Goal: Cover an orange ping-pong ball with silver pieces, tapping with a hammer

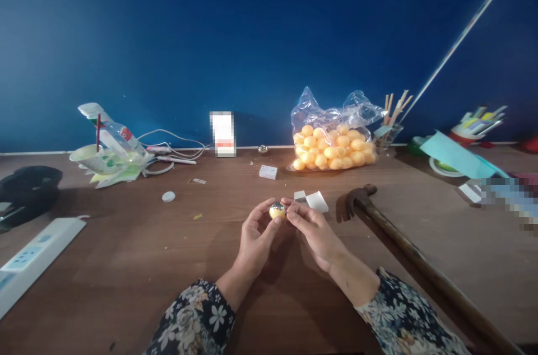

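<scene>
both hands, left hand (254,234) and right hand (313,229), pinch one small orange ball (277,210) between closed fingertips. a bag of orange balls (334,148) lies well behind it.

One loose ball (277,210); one bag of balls (332,148), too many to count; three white blocks (317,201); one hammer (420,260); one power strip (29,257).

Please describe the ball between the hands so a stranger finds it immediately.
Find the clear bag of orange balls by the blue wall, then come forward across the brown table. The small ball sits between the fingertips of the left hand and right hand; unlike the bagged ones, it is alone, with a dark patch.
</scene>
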{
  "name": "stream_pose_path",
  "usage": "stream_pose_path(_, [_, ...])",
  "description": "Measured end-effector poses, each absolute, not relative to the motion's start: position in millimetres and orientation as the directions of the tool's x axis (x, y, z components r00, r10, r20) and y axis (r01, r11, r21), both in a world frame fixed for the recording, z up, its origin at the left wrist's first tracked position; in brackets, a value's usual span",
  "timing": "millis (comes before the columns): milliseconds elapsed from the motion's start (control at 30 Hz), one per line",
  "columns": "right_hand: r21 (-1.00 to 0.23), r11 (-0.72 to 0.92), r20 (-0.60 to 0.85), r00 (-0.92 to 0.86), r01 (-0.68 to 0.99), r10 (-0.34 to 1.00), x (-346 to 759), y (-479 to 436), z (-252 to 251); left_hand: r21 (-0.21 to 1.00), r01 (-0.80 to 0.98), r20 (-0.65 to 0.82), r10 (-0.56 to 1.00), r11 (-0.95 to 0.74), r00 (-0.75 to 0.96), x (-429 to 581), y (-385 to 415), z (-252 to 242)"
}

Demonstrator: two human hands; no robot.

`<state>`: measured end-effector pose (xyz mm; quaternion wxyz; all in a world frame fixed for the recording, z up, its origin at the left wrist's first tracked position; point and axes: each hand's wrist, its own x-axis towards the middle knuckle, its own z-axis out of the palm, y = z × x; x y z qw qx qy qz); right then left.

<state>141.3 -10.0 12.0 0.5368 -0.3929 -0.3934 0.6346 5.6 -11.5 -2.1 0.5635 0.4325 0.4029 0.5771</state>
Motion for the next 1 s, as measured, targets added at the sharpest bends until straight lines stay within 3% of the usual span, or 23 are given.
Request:
stream_pose_path(667, [-0.931, -0.097, -0.075, -0.075, -0.353, 0.994, 139.9, -11.2, 15.3, 0.956, -0.278, 0.085, 0.996, -0.092, -0.036, 7.0, -13.2, 4.5])
stream_pose_path(1000, [-0.912, -0.096, -0.035, -0.157, -0.399, 0.987, 139.9, -11.5, 15.8, 0.960, -0.244, 0.136, 0.991, -0.135, -0.016, 6.1, -12.9, 3.0])
